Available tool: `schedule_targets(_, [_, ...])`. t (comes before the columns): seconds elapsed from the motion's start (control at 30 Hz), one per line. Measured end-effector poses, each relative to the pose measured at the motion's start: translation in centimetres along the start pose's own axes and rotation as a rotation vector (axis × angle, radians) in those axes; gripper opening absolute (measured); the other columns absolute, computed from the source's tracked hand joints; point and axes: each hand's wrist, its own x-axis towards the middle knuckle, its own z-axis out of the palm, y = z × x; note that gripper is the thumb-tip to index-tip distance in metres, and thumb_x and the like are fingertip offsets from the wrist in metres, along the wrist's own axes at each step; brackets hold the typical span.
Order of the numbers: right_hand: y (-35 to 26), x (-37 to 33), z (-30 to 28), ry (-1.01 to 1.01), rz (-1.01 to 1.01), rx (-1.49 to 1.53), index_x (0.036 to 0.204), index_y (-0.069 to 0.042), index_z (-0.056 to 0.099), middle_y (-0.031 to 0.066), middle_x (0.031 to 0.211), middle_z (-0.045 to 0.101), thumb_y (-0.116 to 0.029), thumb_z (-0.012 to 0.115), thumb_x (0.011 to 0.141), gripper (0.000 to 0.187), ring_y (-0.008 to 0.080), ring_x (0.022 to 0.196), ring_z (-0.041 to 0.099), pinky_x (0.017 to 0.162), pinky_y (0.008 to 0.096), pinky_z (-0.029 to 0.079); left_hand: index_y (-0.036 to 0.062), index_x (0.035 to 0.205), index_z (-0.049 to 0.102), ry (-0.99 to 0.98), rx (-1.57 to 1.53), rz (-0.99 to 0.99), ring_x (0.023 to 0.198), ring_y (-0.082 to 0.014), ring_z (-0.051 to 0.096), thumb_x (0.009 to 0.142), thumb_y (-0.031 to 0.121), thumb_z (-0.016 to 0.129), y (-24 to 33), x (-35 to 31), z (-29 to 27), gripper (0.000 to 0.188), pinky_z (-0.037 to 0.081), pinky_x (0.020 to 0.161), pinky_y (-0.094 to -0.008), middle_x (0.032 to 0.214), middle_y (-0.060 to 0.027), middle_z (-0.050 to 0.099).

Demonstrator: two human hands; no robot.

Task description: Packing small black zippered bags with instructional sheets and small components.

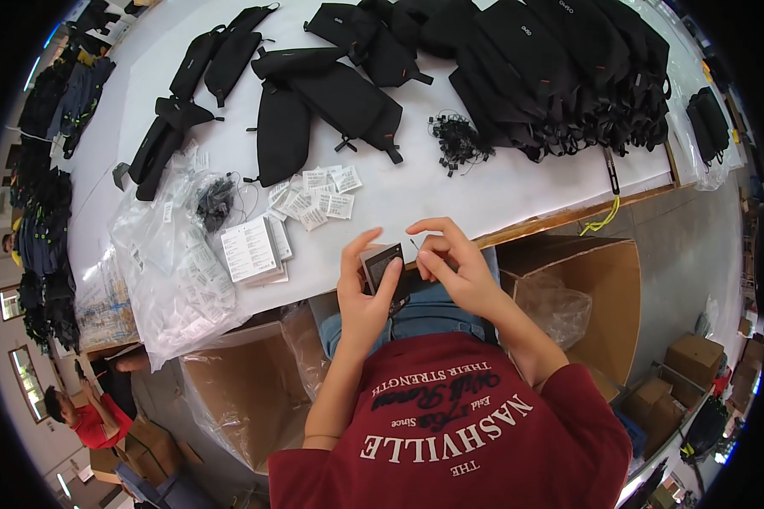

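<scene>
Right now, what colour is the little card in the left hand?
The card in the left hand looks mostly black, best seen in the head view.

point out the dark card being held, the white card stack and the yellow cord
Dark card (381, 264): head view, on its printed face
White card stack (249, 249): head view, on its top face
Yellow cord (614, 209): head view, on its upper part

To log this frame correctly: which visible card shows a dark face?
The card in the left hand; the stacked cards and loose labels on the tabletop show white, printed faces instead.
</scene>
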Motion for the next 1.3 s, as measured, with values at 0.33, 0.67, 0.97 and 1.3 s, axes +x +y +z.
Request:
schedule_targets(0.33, [0.3,-0.3,-0.2,-0.081,0.020,0.071,0.127,-0.005,0.041,-0.0040,0.069,0.041,0.000,0.046,0.092,0.036,0.0046,0.064,0.039,0.060,0.0189,0.032,0.0029,0.105,0.064,-0.023,0.175,0.055,0.082,-0.0158,0.057,0.088,0.002,0.057,-0.6,0.1,-0.6,0.018,0.044,0.073,-0.0247,0.090,-0.0067,0.058])
schedule_targets(0.67, [-0.1,-0.3,0.1,-0.090,0.009,-0.025,0.127,-0.004,0.042,-0.0042,0.066,0.042,-0.003,0.050,0.091,0.037,0.0049,0.064,0.039,0.062,0.0199,0.033,-0.0022,0.090,0.065,-0.210,0.165,0.105,0.086,-0.0184,0.059,0.085,0.002,0.058,-0.4,0.4,-1.2,0.009,0.045,0.077,-0.0272,0.091,-0.0084,0.058])
schedule_targets(0.97, [0.4,-0.3,0.4,-0.098,-0.056,-0.144,0.123,-0.006,0.045,-0.0038,0.060,0.040,-0.003,0.050,0.090,0.033,0.0052,0.056,0.036,0.054,0.0219,0.031,-0.0015,0.085,0.064,-0.123,0.193,0.072,0.082,-0.0152,0.057,0.081,0.005,0.068,-0.4,0.2,-1.4,0.009,0.044,0.076,-0.0250,0.088,-0.0066,0.059])
schedule_targets(1.3, [0.1,0.0,0.6,0.093,0.030,-0.288,0.088,-0.003,0.059,-0.0046,0.060,0.038,-0.007,0.061,0.087,0.005,0.0037,0.053,0.032,0.049,0.0218,0.027,-0.0001,0.102,0.062,-0.021,0.352,0.270,0.086,-0.0161,0.059,0.081,0.002,0.068,-0.1,0.1,-0.5,0.022,0.047,0.077,-0.0262,0.094,-0.0083,0.061])
